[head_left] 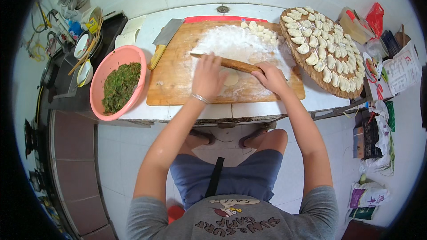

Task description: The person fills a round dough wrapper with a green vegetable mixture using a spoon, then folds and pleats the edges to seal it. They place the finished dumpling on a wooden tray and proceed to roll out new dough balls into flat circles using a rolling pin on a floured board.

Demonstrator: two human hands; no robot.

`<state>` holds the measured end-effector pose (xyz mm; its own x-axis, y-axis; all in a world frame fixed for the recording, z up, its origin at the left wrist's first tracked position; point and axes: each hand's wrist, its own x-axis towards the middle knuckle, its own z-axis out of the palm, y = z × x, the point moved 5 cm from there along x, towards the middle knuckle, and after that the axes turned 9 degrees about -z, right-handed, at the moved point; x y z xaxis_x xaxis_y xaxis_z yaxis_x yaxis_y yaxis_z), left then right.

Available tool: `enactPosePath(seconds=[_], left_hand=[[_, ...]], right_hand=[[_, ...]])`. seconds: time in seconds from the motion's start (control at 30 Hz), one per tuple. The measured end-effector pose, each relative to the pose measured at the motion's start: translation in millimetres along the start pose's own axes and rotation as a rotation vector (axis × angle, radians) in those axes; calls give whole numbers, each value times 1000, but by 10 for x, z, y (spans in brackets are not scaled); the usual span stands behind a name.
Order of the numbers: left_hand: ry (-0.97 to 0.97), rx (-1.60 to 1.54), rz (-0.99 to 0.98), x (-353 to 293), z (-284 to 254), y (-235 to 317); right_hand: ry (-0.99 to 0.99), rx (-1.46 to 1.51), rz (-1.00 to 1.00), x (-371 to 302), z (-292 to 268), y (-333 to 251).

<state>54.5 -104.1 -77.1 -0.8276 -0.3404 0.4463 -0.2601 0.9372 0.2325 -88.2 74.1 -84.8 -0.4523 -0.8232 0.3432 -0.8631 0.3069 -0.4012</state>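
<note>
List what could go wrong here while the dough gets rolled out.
The cleaver lies on the board's left side, near the left hand; a stray reach might meet its blade. The round tray of dumplings juts past the table edge, so the right hand working the rolling pin could bump it.

a: what sort of place?
b: home kitchen. white tiled walls & floor, utensils hung by the stove (44, 80), cleaver (167, 33) on a floured wooden board (173, 80), pink bowl of chopped greens (118, 84), round tray of dumplings (322, 51).
</note>
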Motion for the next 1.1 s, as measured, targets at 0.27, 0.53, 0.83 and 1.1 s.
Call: enactPosePath(seconds=[0.27,0.53,0.83,1.1], left_hand=[[-178,11,-31,-155,394,385],[-328,30,316,-77,279,-88],[-471,-2,104,-218,223,35],[-14,-104,-78,-457,-305,-330]], right_hand=[[120,168,185,-104,-176,42],[207,161,133,-304,-311,204],[162,108,120,-131,-228,83],[12,47,-82,-157,-187,-108]])
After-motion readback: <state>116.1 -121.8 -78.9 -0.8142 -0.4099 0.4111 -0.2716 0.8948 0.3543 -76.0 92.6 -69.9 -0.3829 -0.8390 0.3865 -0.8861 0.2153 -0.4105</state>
